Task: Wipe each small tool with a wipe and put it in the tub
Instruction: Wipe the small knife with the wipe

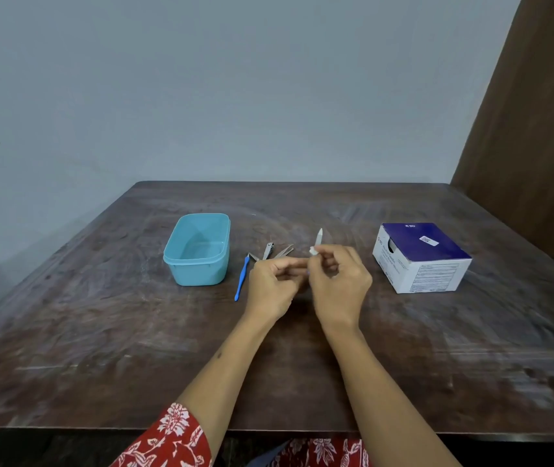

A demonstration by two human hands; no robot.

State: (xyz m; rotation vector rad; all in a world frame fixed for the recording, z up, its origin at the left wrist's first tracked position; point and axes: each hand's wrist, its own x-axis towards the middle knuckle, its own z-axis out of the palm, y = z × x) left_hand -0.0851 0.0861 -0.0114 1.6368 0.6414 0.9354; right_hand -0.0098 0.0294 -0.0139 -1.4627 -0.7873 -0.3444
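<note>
White wipe (313, 251) pinched round nail file (319, 236) by right hand (338, 281); left hand (273, 284) apparently pinches its base. Draw the wipe tipward, away from that pinch.

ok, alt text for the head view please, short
Over a dark wooden table, a person's right hand pinches a small pointed metal tool with a white wipe, left hand close beside. An empty teal tub sits left, other small tools between, a blue-and-white box right.
</note>
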